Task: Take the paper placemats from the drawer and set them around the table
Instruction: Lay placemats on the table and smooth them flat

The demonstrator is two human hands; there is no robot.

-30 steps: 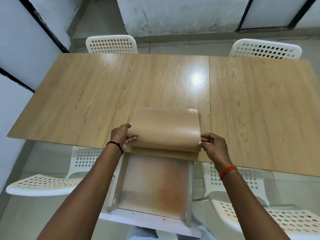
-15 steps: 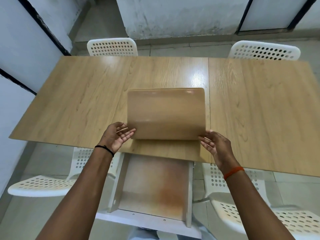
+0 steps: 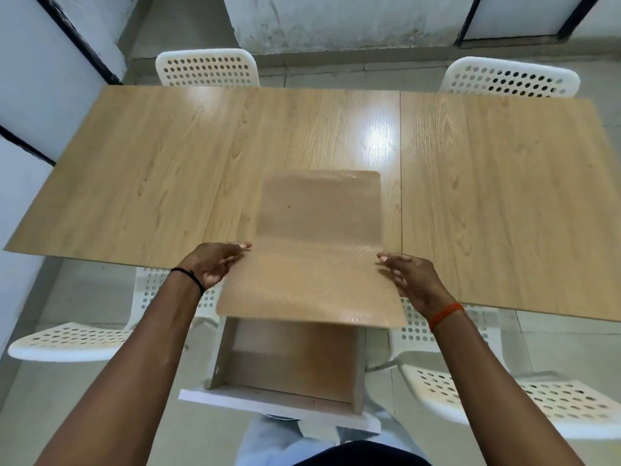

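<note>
A tan stack of paper placemats (image 3: 319, 223) with an embossed surface lies partly on the wooden table (image 3: 151, 183). Its far half rests on the tabletop, and its near half bends up and hangs past the table's front edge, over the open drawer (image 3: 292, 361). My left hand (image 3: 215, 267) holds the stack's left edge and my right hand (image 3: 410, 277) holds its right edge, fingers stretched along the sides. The visible part of the drawer floor is bare; the placemats hide its far end.
The drawer's white front (image 3: 279, 412) juts toward my legs. Two white perforated chairs stand at the far side, one on the left (image 3: 206, 67) and one on the right (image 3: 507, 79). Two more flank the drawer, at near left (image 3: 70, 341) and near right (image 3: 537, 408). Walls close in on the left.
The placemats were curled up from the drawer onto the table edge and stood tilted. Now they have unrolled toward me, the near edge dropping over the drawer, with both hands at the sides.
</note>
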